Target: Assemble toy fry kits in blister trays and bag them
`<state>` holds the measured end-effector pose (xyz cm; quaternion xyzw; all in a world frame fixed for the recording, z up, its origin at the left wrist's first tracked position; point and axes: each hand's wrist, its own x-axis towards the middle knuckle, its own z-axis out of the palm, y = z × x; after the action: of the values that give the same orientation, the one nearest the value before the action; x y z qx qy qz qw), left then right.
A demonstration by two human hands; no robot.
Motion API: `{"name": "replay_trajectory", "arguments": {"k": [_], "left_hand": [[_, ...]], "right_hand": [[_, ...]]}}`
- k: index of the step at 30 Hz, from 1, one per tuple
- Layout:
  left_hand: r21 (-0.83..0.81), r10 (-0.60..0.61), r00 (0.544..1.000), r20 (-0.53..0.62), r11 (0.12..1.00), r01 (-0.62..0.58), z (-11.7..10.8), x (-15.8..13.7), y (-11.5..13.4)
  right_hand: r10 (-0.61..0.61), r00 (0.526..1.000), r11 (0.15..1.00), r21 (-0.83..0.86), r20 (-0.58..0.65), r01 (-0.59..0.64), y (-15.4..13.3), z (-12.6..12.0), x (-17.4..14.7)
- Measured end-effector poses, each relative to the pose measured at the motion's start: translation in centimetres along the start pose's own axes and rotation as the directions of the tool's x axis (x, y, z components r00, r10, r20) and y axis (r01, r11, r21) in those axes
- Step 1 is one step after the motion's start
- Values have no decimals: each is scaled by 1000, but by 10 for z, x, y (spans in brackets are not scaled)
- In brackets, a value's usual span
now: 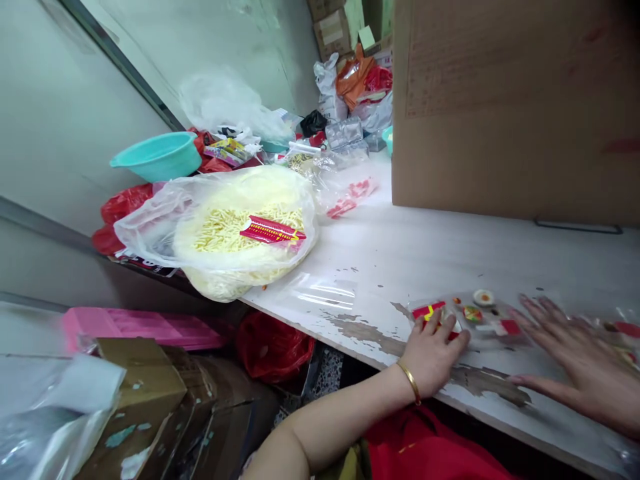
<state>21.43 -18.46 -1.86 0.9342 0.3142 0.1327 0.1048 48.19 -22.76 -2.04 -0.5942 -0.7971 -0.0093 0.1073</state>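
Note:
My left hand (435, 347), with a gold bangle at the wrist, has its fingers curled over a red-and-yellow piece (429, 311) at the table's near edge. Red and white show between its thumb and fingers. My right hand (575, 353) is spread open, palm down, to the right. Between the hands lies a clear plastic pack (493, 340) with small toy food pieces, among them a fried egg (483, 297) and a round colourful piece (472, 313). Another clear pack (627, 329) is partly hidden by my right hand.
An open plastic bag (145, 230) of pale yellow sticks, a red carton (273, 230) on them, sits at the table's left edge. A large cardboard box (500, 113) stands behind the hands. A turquoise basin (163, 157) and a clear sheet (320, 293) are left; cardboard boxes (140, 380) stand below.

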Motion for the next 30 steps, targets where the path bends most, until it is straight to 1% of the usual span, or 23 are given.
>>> {"name": "replay_trajectory", "arguments": {"k": [1,2,3,4,5,6,7,8,9,10,11,12,15,18,19,20,23,24,25,28,30], "left_hand": [[-34,25,1000,-13,999,-25,-8,-4,-2],[-74,32,999,-38,997,-35,-17,-8,-9],[-112,6,997,-79,994,-15,-28,-12,-21],[-141,-58,990,-125,989,40,-39,-17,-37],[-159,-166,971,-172,978,139,-48,-23,-56],[-154,-305,928,-213,949,276,-57,-30,-75],[-126,-437,869,-231,899,419,-64,-38,-93],[-87,-547,805,-231,835,543,-68,-48,-110],[-42,-632,744,-216,768,639,-71,-57,-124],[0,-686,701,-193,715,699,-71,-66,-136],[27,-716,677,-171,683,730,-70,-73,-145],[39,-729,667,-156,670,741,-68,-79,-151],[14,-716,679,-164,686,727,-62,-85,-157],[-34,-695,703,-151,714,699,-58,-79,-148],[-54,-677,724,-135,734,676,-56,-76,-142],[-85,-647,754,-114,763,641,-53,-72,-135],[-232,-515,856,-48,839,492,-42,-59,-110],[-296,-480,877,-32,842,451,-39,-55,-103],[-359,-462,887,-19,831,425,-35,-51,-97],[-494,-457,889,14,770,404,-30,-40,-89],[-528,-433,901,43,756,388,-31,-35,-90]], "right_hand": [[-88,996,996,-12,14,88,-10,1,12],[-165,986,986,-23,23,166,-20,2,23],[-221,975,975,-29,27,222,-29,5,34],[-245,969,969,-32,26,245,-36,9,43],[-250,968,967,-33,26,251,-43,13,51],[-240,970,970,-32,31,241,-48,18,58],[-216,975,976,-33,44,217,-53,23,62],[-185,981,982,-33,61,187,-56,29,65],[-152,985,987,-32,79,155,-59,33,68],[-123,988,992,-29,97,127,-60,37,69],[-100,989,994,-22,113,104,-62,40,69],[-85,989,996,-14,124,88,-63,42,70],[-69,989,998,14,129,68,-68,38,70],[-120,987,991,69,107,113,-82,22,71],[-157,983,985,93,97,148,-89,15,71],[-199,976,975,115,87,189,-96,9,71],[-290,954,949,155,81,276,-113,-5,70],[-306,947,944,161,95,289,-115,-8,69],[-315,942,941,164,113,295,-116,-9,68],[-314,933,945,151,178,290,-109,-7,62],[-296,932,953,129,209,274,-105,-6,58]]}}
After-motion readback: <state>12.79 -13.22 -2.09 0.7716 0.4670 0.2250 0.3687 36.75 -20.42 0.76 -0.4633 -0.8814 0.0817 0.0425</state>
